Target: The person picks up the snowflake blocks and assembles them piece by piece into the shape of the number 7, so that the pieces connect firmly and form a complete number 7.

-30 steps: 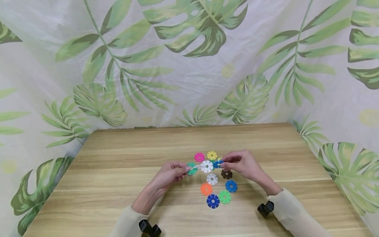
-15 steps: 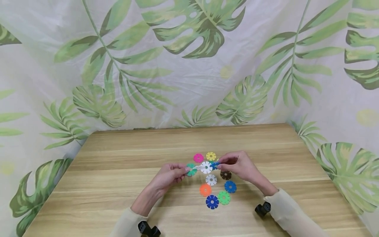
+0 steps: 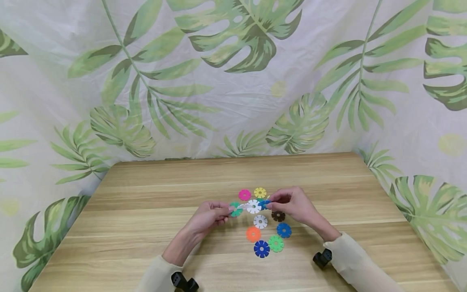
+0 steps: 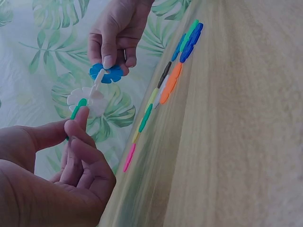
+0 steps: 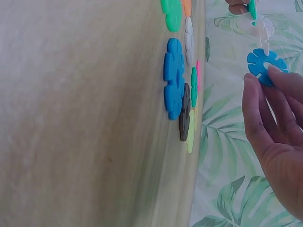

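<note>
Above the table, my left hand [image 3: 207, 217] pinches a green notched disc [image 3: 236, 209] between thumb and fingers. Two white notched discs are joined to it, one showing its face [image 4: 83, 100] and the other turned edge-on [image 4: 97, 81] in the left wrist view. From the other side my right hand [image 3: 293, 205] pinches a blue notched disc [image 5: 266, 65] by its edge. The rim of the blue disc meets the edge-on white disc, right at a notch. Both hands hold these pieces off the tabletop.
Loose notched discs lie flat on the wooden table [image 3: 146, 227] beneath and near the hands: pink [image 3: 245, 195], yellow [image 3: 260, 192], brown [image 3: 278, 215], white [image 3: 260, 222], orange [image 3: 253, 234], blue [image 3: 283, 230], light green [image 3: 276, 243] and dark blue [image 3: 261, 249]. A leaf-print cloth [image 3: 233, 101] hangs behind.
My right hand has moved slightly left, bringing the blue disc up against the white one. My left hand keeps its pinch on the green disc, almost still. The loose discs stay in place.
</note>
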Demonstrator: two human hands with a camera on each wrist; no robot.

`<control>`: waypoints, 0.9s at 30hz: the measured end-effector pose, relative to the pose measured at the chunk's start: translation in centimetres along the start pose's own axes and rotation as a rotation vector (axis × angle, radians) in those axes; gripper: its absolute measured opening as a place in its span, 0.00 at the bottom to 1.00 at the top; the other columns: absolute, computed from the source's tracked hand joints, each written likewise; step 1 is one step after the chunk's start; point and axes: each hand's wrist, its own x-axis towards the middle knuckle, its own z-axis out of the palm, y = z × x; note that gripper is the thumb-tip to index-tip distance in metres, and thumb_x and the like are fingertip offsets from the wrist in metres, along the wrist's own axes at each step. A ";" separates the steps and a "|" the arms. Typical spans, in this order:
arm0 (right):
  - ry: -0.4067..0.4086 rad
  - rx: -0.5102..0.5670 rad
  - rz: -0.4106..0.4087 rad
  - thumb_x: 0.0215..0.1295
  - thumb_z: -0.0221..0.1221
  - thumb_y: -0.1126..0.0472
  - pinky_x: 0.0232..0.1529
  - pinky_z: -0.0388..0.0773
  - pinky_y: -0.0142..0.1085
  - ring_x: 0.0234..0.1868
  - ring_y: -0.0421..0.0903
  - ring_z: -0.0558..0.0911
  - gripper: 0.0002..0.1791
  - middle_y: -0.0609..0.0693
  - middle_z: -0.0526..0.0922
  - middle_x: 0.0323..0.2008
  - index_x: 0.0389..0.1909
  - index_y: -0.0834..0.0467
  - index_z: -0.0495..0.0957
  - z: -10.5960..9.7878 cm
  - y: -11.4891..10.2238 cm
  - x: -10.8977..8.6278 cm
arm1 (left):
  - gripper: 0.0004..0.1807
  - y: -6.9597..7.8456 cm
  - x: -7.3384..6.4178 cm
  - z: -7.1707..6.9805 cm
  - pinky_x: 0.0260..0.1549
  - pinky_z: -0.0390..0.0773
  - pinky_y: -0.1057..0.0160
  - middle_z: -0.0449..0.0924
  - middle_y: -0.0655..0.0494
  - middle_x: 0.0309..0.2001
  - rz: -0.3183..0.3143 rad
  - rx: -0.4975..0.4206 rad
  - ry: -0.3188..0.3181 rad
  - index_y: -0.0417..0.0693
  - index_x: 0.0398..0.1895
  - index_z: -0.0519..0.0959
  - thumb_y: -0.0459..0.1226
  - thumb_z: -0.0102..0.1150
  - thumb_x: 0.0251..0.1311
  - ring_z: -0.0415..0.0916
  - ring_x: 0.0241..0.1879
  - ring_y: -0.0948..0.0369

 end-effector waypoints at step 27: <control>0.018 0.013 0.005 0.64 0.73 0.59 0.35 0.88 0.45 0.35 0.59 0.90 0.07 0.54 0.92 0.34 0.39 0.57 0.90 0.5 -0.3 0.4 | 0.10 0.3 0.5 0.8 0.31 0.70 0.69 0.85 0.59 0.29 0.013 0.010 0.036 0.35 0.44 0.86 0.34 0.65 0.69 0.70 0.30 0.65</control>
